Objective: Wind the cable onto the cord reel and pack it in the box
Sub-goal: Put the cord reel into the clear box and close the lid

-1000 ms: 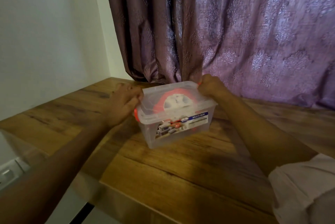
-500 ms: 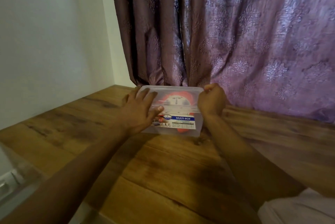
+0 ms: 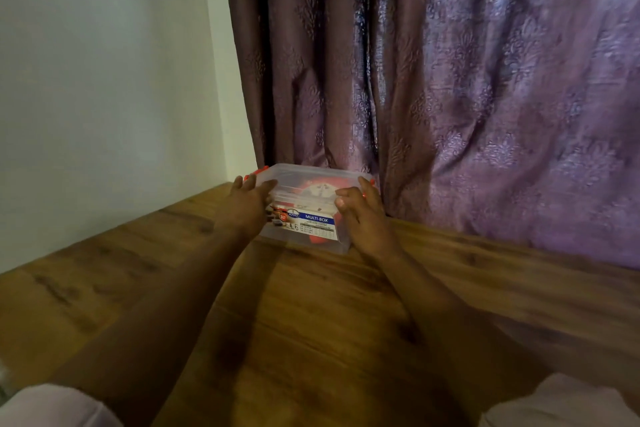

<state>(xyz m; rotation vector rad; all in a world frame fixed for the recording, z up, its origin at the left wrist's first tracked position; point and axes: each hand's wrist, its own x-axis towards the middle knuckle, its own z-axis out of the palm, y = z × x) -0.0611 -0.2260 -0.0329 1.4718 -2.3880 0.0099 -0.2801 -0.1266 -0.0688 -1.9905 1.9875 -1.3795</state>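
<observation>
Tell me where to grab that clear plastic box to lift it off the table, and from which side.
Grip the box by its two short ends, under the lid's rim by the orange clips, one hand from the left and one from the right. The curtain hangs against its far side, so come from the near side, where the left hand and right hand already flank it.

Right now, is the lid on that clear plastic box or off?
On. The clear lid covers the clear plastic box, with the red cord reel visible through it. Whether the orange latches are clipped, cannot tell.
</observation>
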